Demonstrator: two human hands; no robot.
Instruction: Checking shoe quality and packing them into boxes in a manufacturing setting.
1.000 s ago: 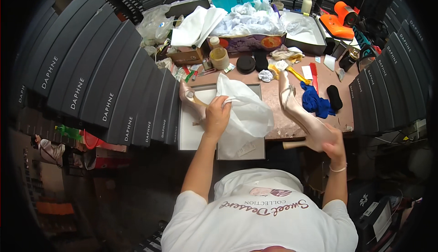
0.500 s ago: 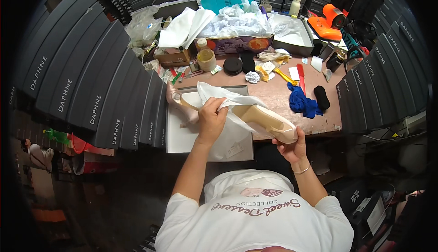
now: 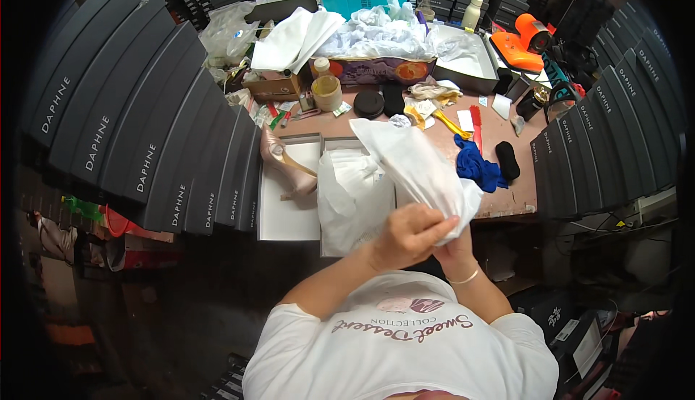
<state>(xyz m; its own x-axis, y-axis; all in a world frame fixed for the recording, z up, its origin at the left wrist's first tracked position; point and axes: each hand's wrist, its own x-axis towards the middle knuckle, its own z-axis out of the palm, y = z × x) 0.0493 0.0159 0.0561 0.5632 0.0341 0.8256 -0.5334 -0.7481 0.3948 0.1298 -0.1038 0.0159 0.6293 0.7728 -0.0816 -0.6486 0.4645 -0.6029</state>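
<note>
A thin white wrapping [image 3: 413,155] now covers the beige high-heeled shoe, whose pale shape shows only faintly through it. My left hand [image 3: 414,237] is closed on the wrapping's near end, its fingers pinching the edge. Just to the right, my right hand [image 3: 456,246] grips the same end from below, partly hidden by the wrapping and the left hand. The other shoe of the pair, a pinkish pump [image 3: 292,170], leans in the left part of an open grey shoebox [image 3: 289,228]. White tissue [image 3: 349,208] lies over the box's right part.
Tall stacks of dark shoeboxes stand at left [image 3: 156,118] and right [image 3: 615,121]. On the table are a blue cloth [image 3: 478,167], a black sponge-like pad [image 3: 509,161], a red brush [image 3: 476,131] and a glue jar [image 3: 327,92]. Behind sits a carton of crumpled paper [image 3: 376,70].
The white wrapping has gone from partly draped to covering the shoe. My left hand has moved right and nearer, beside my right hand. Tissue in the box is now uncovered to view.
</note>
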